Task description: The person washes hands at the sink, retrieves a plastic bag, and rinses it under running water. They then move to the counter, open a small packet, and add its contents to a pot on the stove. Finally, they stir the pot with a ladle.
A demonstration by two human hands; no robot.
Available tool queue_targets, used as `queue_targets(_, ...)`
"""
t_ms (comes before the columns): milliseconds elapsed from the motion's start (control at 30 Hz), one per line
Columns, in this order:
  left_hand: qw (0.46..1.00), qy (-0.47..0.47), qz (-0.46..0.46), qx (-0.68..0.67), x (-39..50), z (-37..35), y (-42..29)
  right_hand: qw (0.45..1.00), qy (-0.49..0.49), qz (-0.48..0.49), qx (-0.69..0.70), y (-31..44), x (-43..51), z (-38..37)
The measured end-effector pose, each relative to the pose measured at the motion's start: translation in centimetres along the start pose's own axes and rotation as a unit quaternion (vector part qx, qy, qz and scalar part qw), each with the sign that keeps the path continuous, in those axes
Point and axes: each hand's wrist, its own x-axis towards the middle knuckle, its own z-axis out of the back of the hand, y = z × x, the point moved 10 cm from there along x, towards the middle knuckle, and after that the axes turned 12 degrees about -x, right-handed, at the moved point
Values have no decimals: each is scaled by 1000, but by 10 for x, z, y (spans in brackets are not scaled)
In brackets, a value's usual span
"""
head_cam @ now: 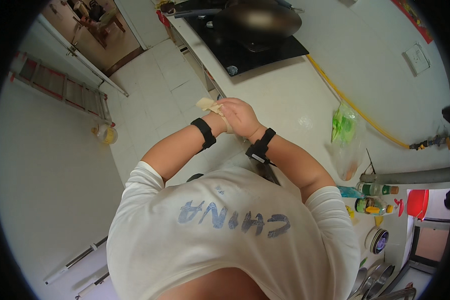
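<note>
My left hand [225, 122] and my right hand [241, 119] meet in front of my body, over the edge of the counter. A thin cream-coloured piece, perhaps a glove cuff [209, 105], is bunched at my left wrist, and more cream material shows at the left hand's edge. The right fingers lie over it and seem to pinch it. My right hand hides most of my left hand, so its fingers cannot be seen. Each forearm has a black strap near the wrist, and the right strap [260, 149] carries a small black box.
A wok [258, 22] sits on a black gas hob [281, 52] at the counter's back. A yellow hose [356, 107] runs along the wall beside a plastic bag [347, 138]. Several bottles [373, 207] stand at right. A folded ladder [63, 88] leans at left, near an oil jug [107, 134].
</note>
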Motion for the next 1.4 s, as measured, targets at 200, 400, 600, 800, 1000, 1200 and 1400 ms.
queue_targets(200,968,210,124,-57,10,-8,2,999,4,-40,-12,-55,11,18)
queue_targets(400,969,-212,6,-129,9,94,-7,936,-73,-333,88,-132,-11,20)
queue_targets(600,974,-199,-3,-112,9,81,42,770,-10,-384,510,-88,33,-68)
queue_targets(800,948,-146,153,-238,-14,117,166,764,140,-382,501,-77,94,-143)
queue_targets(1000,930,-253,-27,-266,-36,185,206,895,294,-120,-313,-99,157,-203)
queue_targets(1200,952,-24,-116,-281,-34,145,205,887,277,64,-363,-93,152,-246)
queue_targets(1400,952,-105,-192,-214,-7,137,240,934,236,-91,-252,-102,169,-199)
